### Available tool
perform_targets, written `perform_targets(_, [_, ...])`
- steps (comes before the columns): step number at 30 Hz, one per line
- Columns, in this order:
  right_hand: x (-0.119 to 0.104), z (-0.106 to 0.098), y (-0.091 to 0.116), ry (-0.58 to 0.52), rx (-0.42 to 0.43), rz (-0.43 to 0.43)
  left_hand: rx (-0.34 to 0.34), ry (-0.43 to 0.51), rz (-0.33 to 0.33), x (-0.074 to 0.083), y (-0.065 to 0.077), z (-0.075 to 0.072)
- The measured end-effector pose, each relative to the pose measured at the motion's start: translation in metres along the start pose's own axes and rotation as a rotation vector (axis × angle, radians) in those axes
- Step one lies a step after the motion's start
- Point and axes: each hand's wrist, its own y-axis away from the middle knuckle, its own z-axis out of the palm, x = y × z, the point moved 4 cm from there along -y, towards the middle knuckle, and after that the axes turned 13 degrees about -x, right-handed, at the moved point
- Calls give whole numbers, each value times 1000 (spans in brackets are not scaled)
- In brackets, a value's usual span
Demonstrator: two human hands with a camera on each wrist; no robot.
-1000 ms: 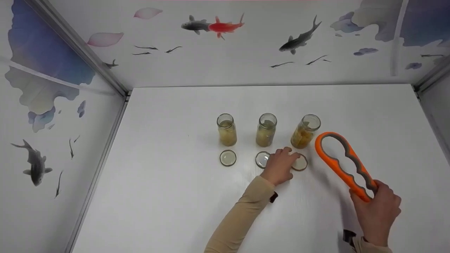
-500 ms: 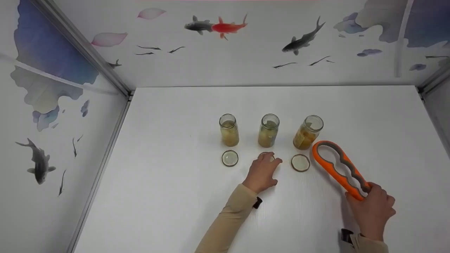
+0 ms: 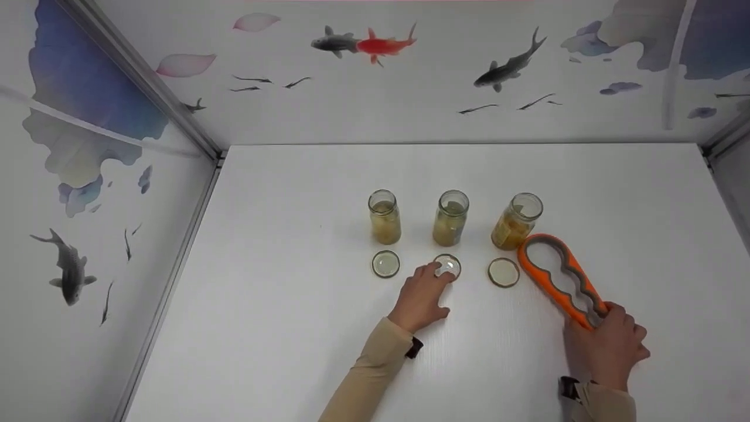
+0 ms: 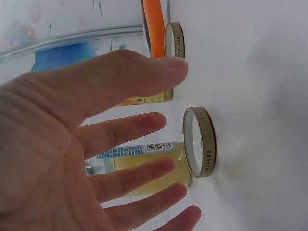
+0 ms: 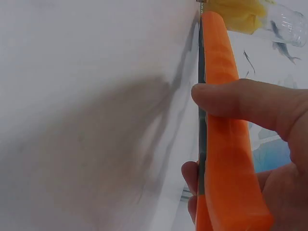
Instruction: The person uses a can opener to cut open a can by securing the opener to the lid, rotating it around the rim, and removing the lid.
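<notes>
My left hand [image 3: 419, 299] reaches over the near edge of the middle jar lid [image 3: 447, 266], fingertips overlapping it in the head view. In the left wrist view its fingers are spread and fairly straight, with the gold-rimmed lid [image 4: 208, 144] just beyond them, inside facing up on the table. My right hand [image 3: 614, 347] grips the handle end of an orange jar opener [image 5: 226, 149] with a grey scalloped inner edge. The opener's looped end lies low beside the right lid [image 3: 504, 272]. Another lid [image 3: 386, 264] rests at the left.
Behind the lids stand three uncovered glass jars: a left jar [image 3: 385, 227] and a middle jar [image 3: 450, 227] with pale contents, and a right jar [image 3: 511, 230] with orange-yellow contents. Panels printed with fish border the white table [image 3: 263, 281].
My left hand has moved left and back from between the right and middle lids to the middle one. My right hand has lowered the jar opener slightly and shifted left.
</notes>
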Motion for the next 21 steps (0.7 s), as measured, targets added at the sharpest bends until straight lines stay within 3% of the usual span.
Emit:
perform_targets(9, [-2,9,-1,15,-20,39,-8,85,-3,-3,6,2])
perform_targets(21, [-14,18,3,53,-7,46,51,130,5,-10,19,2])
